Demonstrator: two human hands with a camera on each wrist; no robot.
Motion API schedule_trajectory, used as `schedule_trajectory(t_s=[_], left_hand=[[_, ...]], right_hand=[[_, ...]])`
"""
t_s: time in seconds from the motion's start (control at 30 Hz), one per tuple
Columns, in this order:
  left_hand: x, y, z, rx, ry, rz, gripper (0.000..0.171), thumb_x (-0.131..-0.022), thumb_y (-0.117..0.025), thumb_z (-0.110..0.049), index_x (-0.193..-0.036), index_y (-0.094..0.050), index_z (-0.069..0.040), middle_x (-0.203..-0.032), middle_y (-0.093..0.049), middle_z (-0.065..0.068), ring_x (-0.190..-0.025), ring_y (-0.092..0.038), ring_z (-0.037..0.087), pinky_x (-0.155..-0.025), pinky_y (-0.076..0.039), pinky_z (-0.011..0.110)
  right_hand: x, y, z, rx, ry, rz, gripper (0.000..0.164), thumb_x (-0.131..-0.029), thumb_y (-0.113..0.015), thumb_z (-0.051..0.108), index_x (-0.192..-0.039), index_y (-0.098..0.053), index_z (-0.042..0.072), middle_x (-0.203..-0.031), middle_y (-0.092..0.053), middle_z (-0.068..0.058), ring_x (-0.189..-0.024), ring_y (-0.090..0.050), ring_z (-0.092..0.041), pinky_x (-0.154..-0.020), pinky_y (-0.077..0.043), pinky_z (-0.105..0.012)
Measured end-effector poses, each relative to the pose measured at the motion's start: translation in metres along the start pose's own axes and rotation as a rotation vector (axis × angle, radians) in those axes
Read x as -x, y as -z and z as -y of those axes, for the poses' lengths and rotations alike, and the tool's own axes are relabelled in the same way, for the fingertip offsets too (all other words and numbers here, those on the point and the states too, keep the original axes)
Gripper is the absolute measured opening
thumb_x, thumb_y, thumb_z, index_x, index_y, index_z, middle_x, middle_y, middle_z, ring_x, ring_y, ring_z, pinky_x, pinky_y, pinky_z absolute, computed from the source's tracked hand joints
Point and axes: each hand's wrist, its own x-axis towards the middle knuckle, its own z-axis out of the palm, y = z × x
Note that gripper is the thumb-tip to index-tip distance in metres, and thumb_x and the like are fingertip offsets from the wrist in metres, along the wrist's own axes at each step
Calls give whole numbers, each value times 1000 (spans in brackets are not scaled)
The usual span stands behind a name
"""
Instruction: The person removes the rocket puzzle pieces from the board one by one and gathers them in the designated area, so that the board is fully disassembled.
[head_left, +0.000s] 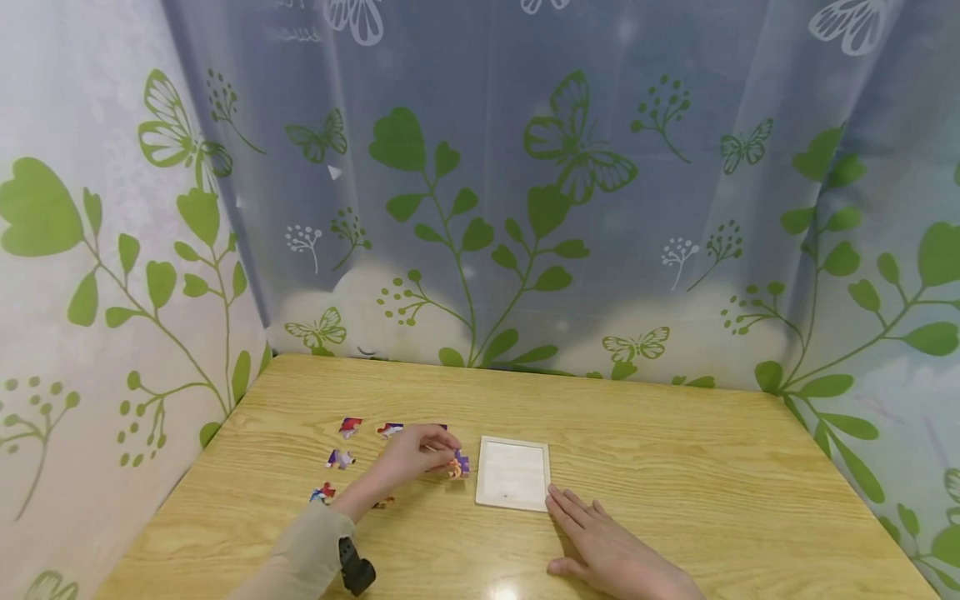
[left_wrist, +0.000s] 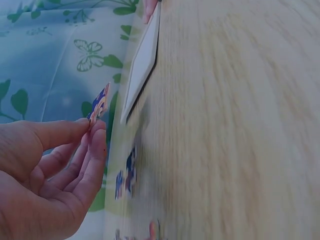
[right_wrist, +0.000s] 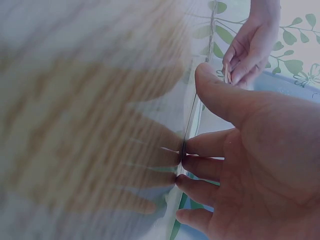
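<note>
Between thumb and fingertips my left hand (head_left: 417,454) pinches a purple and orange jigsaw puzzle piece (head_left: 459,465), just left of a pale square puzzle frame (head_left: 513,507). In the left wrist view the puzzle piece (left_wrist: 99,104) is tilted and raised off the table. My right hand (head_left: 603,546) lies at the frame's lower right corner, its fingers extended and the fingertips touching the edge there. The right wrist view shows the right hand (right_wrist: 250,155) with fingers extended against the table side. The frame's recessed inside is a plain pale surface.
Several loose puzzle pieces lie left of the frame, among them a red one (head_left: 350,427), a purple and white one (head_left: 341,459) and a red and blue one (head_left: 323,492). Others are partly hidden by my left arm. A patterned curtain (head_left: 480,250) borders the wooden table (head_left: 675,450).
</note>
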Motion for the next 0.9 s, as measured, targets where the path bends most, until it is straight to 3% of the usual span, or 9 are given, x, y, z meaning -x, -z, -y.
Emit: schedule_trajectory(t_s=[0.23, 0.6, 0.9], left_hand=[[17, 12, 10, -14, 36, 1, 11, -95, -68, -1, -105, -71, 4, -92, -71, 9, -83, -69, 19, -71, -61, 32], [37, 18, 13, -100, 80, 20, 7, -94, -71, -7, -101, -73, -4, -89, -70, 2, -78, -66, 15, -66, -57, 27], [40, 10, 11, -223, 52, -4, 20, -80, -84, -5, -96, -73, -6, -86, -70, 0, -75, -65, 11, -69, -56, 23]], right_hand=[[1, 0, 1, 2, 11, -7, 85, -100, -53, 56, -156, -30, -4, -164, -28, -19, -147, -31, -42, -113, -29, -64], [1, 0, 0, 5, 11, -10, 85, -99, -52, 56, -156, -30, -3, -164, -27, -18, -147, -32, -41, -113, -29, -64], [0, 1, 1, 0, 19, -17, 84, -100, -53, 55, -156, -30, -4, -164, -27, -19, -146, -31, -42, -113, -29, -64]])
